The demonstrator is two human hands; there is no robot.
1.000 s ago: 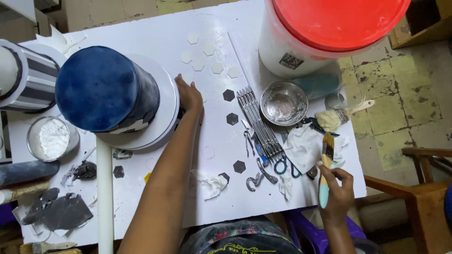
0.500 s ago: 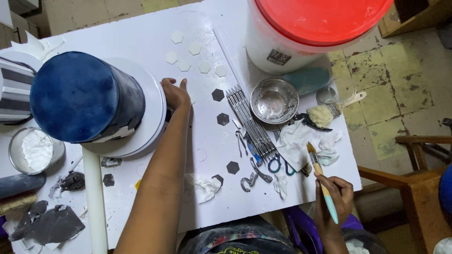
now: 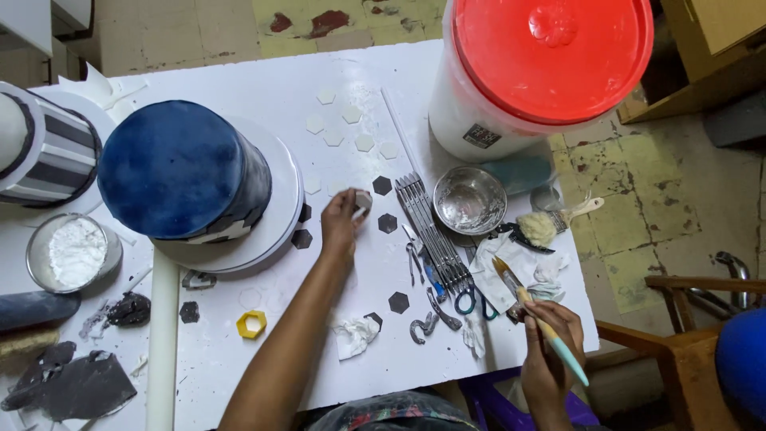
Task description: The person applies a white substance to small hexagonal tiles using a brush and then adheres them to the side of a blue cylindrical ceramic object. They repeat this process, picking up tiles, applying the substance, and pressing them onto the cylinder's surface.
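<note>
The left hand (image 3: 345, 217) reaches out over the white table (image 3: 239, 80) and pinches a small white hexagon piece (image 3: 364, 199) between thumb and fingertips, lifted just off the surface beside the tall blue cake (image 3: 179, 172). That cake stands on a round white board (image 3: 279, 215), with dark hexagon pieces (image 3: 387, 223) lying on the table near the hand and a loose group of white hexagons (image 3: 351, 116) farther up.

The right hand (image 3: 546, 335) is at the near right edge of the table, closed around a paintbrush with a pale teal handle (image 3: 542, 323); its bristle end points up and left toward a crumpled white cloth (image 3: 511, 267) (whether the tip touches the cloth is not clear).

Between the two hands lie a metal multi-wheel cutter (image 3: 431, 231) and a pair of scissors with blue handles (image 3: 463, 299). A small steel bowl (image 3: 469, 199) sits beside a large white bucket with a red lid (image 3: 542, 72). A yellow hexagon cutter (image 3: 251, 324) lies near the forearm, and a tin of white powder (image 3: 73, 251) stands at the left, below a striped cake (image 3: 44, 148).
</note>
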